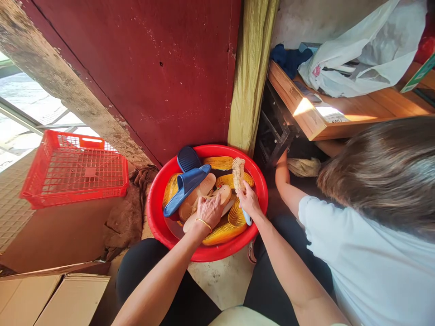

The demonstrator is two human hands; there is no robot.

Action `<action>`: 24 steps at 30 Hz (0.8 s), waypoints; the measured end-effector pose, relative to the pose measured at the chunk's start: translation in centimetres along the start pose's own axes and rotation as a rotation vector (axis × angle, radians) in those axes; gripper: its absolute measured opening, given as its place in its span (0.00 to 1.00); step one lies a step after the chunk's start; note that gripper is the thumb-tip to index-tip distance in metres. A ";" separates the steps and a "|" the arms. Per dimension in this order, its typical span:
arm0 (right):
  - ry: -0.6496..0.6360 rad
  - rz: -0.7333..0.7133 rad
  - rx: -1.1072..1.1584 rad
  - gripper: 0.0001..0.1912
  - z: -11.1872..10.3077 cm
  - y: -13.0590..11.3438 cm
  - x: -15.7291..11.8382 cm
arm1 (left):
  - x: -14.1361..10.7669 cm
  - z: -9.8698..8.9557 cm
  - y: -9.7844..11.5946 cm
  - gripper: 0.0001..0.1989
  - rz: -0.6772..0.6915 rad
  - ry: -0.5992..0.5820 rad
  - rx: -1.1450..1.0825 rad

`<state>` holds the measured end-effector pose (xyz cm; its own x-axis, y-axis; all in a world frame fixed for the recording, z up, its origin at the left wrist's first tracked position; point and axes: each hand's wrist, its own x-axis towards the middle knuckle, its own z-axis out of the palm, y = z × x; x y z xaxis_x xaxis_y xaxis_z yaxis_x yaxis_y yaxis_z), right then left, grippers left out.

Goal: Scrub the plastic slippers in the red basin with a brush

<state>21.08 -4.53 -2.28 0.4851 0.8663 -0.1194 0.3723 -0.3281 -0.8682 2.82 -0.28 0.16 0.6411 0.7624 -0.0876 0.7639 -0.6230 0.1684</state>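
Note:
A red plastic tub stands between my knees, filled with slippers. My left hand, with a bangle at the wrist, is closed on a beige sandal near the tub's middle. In my right hand is a scrub brush, its pale bristles showing above my fingers and a light blue end below them. The brush is held over the tub's right side, apart from that sandal. Blue slippers lie on the pile at the upper left. Yellow slippers are around and beneath the beige ones.
At the left sits a red plastic crate, above a brown cloth and cardboard boxes. Behind the tub is a dark red door panel. Another person in a white shirt bends close on the right, beside a wooden bench.

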 end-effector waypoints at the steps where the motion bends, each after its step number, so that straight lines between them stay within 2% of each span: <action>1: 0.005 -0.010 -0.002 0.33 0.0 0.1 0.0 | 0.0 0.1 0.0 0.26 0.008 0.018 0.020; 5: 0.029 -0.041 -0.010 0.33 0.4 0.2 0.2 | 0.1 0.3 -0.1 0.26 0.022 0.024 0.041; 16: -0.018 -0.008 0.046 0.33 1.1 -0.8 0.0 | 0.2 0.3 -0.3 0.26 0.024 0.014 0.019; 20: 0.002 -0.053 -0.045 0.31 1.0 -0.8 -0.1 | 0.1 0.5 -0.2 0.26 0.028 0.014 0.023; 24: 0.063 -0.164 -0.244 0.30 1.0 -0.3 -0.2 | 0.2 0.0 -0.3 0.23 0.006 0.024 0.007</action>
<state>20.03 -4.23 -2.51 0.4480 0.8926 0.0500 0.6256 -0.2731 -0.7307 2.69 0.08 0.12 0.6439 0.7625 -0.0634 0.7605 -0.6287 0.1623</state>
